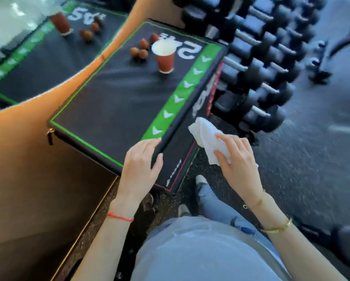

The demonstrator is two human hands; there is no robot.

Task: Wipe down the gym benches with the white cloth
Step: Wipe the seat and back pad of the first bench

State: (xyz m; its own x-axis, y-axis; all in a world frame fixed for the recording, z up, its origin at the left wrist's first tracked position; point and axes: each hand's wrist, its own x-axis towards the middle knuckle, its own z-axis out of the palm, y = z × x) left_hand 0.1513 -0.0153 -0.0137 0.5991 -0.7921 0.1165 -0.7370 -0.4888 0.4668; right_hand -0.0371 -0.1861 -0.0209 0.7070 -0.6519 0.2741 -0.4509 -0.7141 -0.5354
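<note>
A black padded gym box [113, 110] with green trim and a green arrow stripe fills the middle of the view. My left hand [141, 159] rests on its near corner, fingers spread over the top edge and thumb on the side. My right hand [237, 159] holds a crumpled white cloth [205, 134] just off the box's right side, close to the black side panel. The cloth hangs in the air beside the box edge.
A red paper cup [165, 57] and several small reddish fruits [138, 52] sit on the far part of the box top. A rack of black dumbbells [257, 74] stands right of the box. A mirror [28, 47] and orange wall lie left. My legs stand on dark rubber floor.
</note>
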